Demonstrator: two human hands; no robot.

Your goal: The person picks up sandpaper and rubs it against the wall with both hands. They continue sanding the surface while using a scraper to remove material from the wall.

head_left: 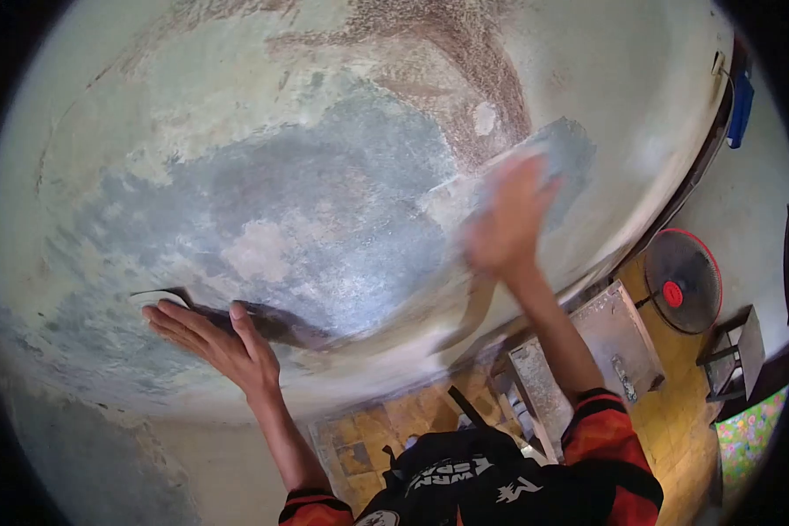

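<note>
A wall (342, 184) with patchy grey, pale green and reddish-brown areas fills the upper view. At the lower left of the grey area, my left hand (219, 344) lies against the wall, fingers stretched out and thumb apart. Beneath its fingertips is a thin pale sheet (165, 297) with a dark raised edge. My right hand (510, 217) is on the right side, over or against the wall near the edge of the grey patch. Motion smears its fingers, and whether it holds anything cannot be made out.
Below the wall on the right stands a worn table (618, 337) on a yellow tiled floor (403, 401). A fan with a red rim (684, 280) and a small dark stool (738, 359) are farther right. A blue object (741, 110) hangs at the upper right.
</note>
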